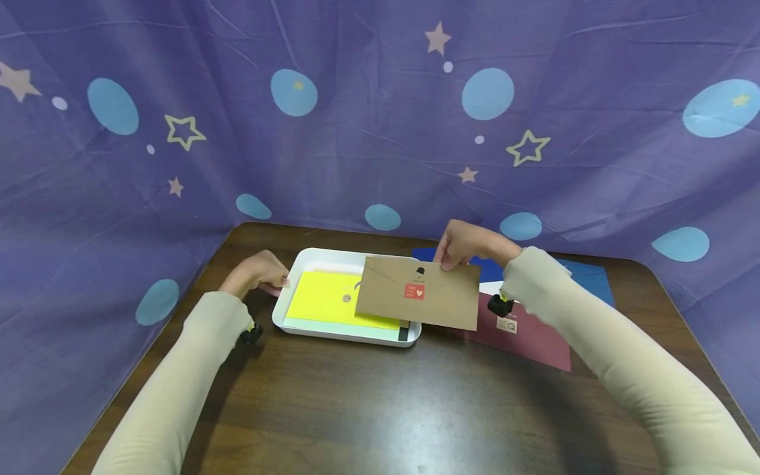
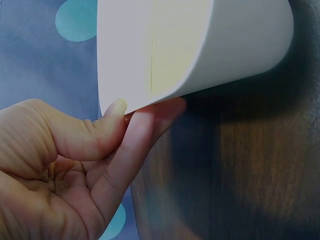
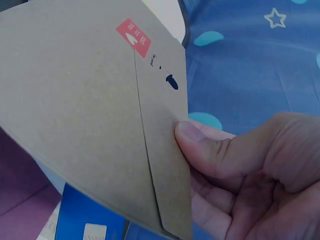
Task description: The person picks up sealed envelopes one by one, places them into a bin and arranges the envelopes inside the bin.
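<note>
Between thumb and fingers, my right hand (image 1: 466, 244) pinches the top edge of a brown kraft envelope (image 1: 410, 307). A red heart sticker (image 3: 134, 38) and a small black hat print mark its flap. The envelope's left part overlaps a white tray (image 1: 350, 336) in the head view. My left hand (image 1: 261, 272) pinches the tray's left rim, thumb on the inner side and fingers beneath, as the left wrist view shows. Inside the tray lies a yellow envelope (image 1: 317, 297) over a pale green one (image 1: 332, 328); the brown envelope covers their right side.
Right of the tray, a dark red envelope (image 1: 540, 340) lies on the brown wooden table (image 1: 356, 396), with blue envelopes (image 1: 594, 280) and a white piece behind it, partly under my right arm. A purple curtain (image 1: 356, 165) with stars hangs behind the table.
</note>
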### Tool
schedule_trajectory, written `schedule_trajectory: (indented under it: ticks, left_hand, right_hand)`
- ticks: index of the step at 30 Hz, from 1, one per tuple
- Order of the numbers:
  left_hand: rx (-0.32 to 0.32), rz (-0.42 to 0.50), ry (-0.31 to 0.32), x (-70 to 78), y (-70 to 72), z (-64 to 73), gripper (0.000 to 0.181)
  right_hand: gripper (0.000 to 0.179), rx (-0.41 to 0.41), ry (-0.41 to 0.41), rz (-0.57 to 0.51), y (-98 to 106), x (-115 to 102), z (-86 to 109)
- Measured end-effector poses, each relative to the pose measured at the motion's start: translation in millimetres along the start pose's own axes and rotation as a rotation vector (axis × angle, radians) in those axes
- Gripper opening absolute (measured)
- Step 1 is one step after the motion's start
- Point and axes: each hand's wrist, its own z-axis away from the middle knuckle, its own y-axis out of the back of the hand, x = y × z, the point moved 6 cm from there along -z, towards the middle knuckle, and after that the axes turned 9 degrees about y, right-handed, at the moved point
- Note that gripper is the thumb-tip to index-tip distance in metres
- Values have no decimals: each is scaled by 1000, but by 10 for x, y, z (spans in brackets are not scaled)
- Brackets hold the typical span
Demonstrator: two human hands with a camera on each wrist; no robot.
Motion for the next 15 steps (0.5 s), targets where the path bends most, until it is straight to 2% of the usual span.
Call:
schedule_trajectory:
  ticks: [4, 15]
  left_hand:
    - [-10, 11, -5, 1, -9, 13, 13]
    - [-6, 7, -5, 5, -11, 9, 20]
  right_hand:
    - [14, -8, -29, 20, -73, -49, -40]
    - [14, -16, -52, 61, -179, -191, -168]
